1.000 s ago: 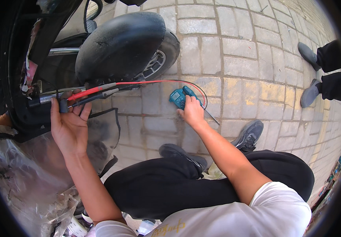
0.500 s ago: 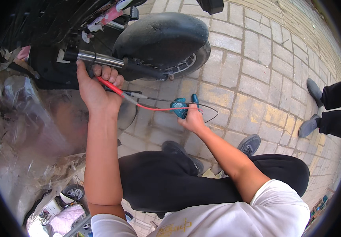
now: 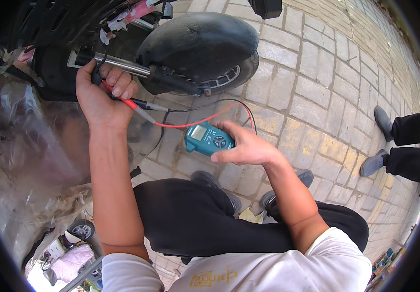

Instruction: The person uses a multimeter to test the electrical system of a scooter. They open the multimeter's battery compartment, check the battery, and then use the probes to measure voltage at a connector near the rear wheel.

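Observation:
My left hand (image 3: pixel 100 104) is closed around a red test probe (image 3: pixel 129 103) and a black test probe (image 3: pixel 147 105), up beside the chrome fork tube (image 3: pixel 129 66) of a scooter. A dark cable with a connector (image 3: pixel 98 73) runs at its fingertips; whether the probe tips touch it is hidden. Lower and to the right, my right hand (image 3: pixel 249 146) grips a teal handheld multimeter (image 3: pixel 209 138) from its right end, its small screen and round buttons turned upward. The red and black leads loop from the probes to behind my right hand.
The scooter's front wheel and black fender (image 3: pixel 197 51) stand at the top. Torn clear plastic sheeting (image 3: pixel 30 141) covers the left side. Another person's shoes (image 3: pixel 384 123) are on the paving (image 3: pixel 317 104) at the right. Another wheeled vehicle (image 3: pixel 81 229) shows at lower left.
The multimeter has come nearer to me and turned its face up in my right hand. My left hand, with the probes, has shifted slightly left and up.

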Motion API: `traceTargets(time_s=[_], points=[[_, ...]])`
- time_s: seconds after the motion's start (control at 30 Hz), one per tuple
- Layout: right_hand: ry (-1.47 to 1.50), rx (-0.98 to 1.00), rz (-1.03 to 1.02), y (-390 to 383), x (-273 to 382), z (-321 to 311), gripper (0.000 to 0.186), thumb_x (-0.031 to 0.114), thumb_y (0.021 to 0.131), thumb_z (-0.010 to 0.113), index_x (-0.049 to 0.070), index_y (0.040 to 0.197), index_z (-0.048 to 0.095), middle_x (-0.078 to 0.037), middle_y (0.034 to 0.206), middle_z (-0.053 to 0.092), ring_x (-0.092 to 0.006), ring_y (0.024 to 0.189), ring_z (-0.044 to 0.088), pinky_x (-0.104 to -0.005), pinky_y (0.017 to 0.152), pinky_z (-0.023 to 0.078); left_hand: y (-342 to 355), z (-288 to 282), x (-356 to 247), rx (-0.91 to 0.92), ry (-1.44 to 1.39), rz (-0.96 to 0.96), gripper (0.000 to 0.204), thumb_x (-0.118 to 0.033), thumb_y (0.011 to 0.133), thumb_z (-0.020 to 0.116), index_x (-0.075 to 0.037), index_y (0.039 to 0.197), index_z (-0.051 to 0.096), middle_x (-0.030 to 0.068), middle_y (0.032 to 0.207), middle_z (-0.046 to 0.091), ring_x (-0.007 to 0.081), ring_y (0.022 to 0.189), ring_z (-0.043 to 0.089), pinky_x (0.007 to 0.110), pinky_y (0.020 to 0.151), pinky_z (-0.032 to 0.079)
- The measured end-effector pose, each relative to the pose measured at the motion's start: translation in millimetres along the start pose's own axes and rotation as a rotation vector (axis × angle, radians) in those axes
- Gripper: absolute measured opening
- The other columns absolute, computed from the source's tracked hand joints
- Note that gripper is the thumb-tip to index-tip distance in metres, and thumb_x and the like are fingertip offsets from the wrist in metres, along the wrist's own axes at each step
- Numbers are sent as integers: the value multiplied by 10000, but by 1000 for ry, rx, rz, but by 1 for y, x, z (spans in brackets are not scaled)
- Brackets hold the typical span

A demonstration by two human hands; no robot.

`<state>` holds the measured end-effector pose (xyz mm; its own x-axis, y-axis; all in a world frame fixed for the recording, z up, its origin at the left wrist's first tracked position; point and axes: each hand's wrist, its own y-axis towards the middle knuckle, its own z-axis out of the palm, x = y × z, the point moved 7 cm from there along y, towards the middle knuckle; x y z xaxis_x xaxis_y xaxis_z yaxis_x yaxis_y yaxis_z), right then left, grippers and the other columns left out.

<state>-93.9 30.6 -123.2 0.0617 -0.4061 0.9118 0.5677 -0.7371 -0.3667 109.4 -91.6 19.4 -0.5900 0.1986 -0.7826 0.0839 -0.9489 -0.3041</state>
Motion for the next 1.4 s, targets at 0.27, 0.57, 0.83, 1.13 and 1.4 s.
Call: traceTargets(time_s=[0.27,0.57,0.83,1.13,1.4], points=[[-557,-86,-555,-95,134,-22,803,252,633,841,-14,1309,499,-220,1163,619,-384,1043,622,-394,879,514,-2,-3,-2,-107,73,4,262,-305,916,494,-70,810,538,-13,628,420,100,458,335,264,430,271],[-159,-311,-575,-43,124,-50,967,237,610,928,-81,1371,425,-153,1259,563,-219,1157,559,-338,999,431,-8,-4,6,-199,-157,-118,243,-297,915,545,-69,977,603,-37,649,450,108,516,394,270,497,316],[523,-229,-453,17,106,12,708,134,710,847,-35,1278,460,-67,1123,591,-113,1017,567,-279,905,468,-17,10,14,-87,-238,-119,218,-301,922,542,-93,937,605,-28,658,447,128,582,413,283,551,338],[592,-385,-417,33,105,27,573,79,747,814,-29,1194,471,-59,1017,613,-95,871,588,-249,761,502,-15,9,18,-42,-238,-68,226,-376,935,574,-165,1003,616,-12,731,493,149,699,465,299,640,374],[943,-270,-305,42,104,22,431,12,807,755,-11,1137,479,-65,891,619,-151,680,645,-288,590,555,-13,18,20,37,-274,-4,278,-402,977,538,-182,1136,598,-3,791,522,162,818,485,350,793,420]])
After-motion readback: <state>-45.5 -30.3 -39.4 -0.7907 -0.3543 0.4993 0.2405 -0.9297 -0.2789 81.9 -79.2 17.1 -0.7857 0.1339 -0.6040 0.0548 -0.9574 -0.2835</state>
